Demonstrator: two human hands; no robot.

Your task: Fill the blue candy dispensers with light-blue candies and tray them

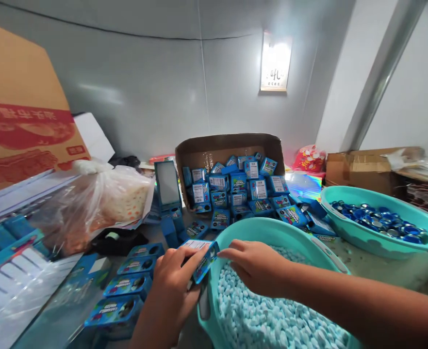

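Left hand (173, 278) grips box (205, 261) at basin (236, 232) rim. Right hand (257, 266) palm-down over tablets (265, 315), fingers curled, fingertips at box; contents not discernible. Apparent step: loading box. Next calls for steady, open box mouth.

We count two round teal plastic basins (261, 226) at lower right, four flat blue windowed packs (128, 284) lower left, one hand-held small blue printed carton (205, 260) bottom centre.
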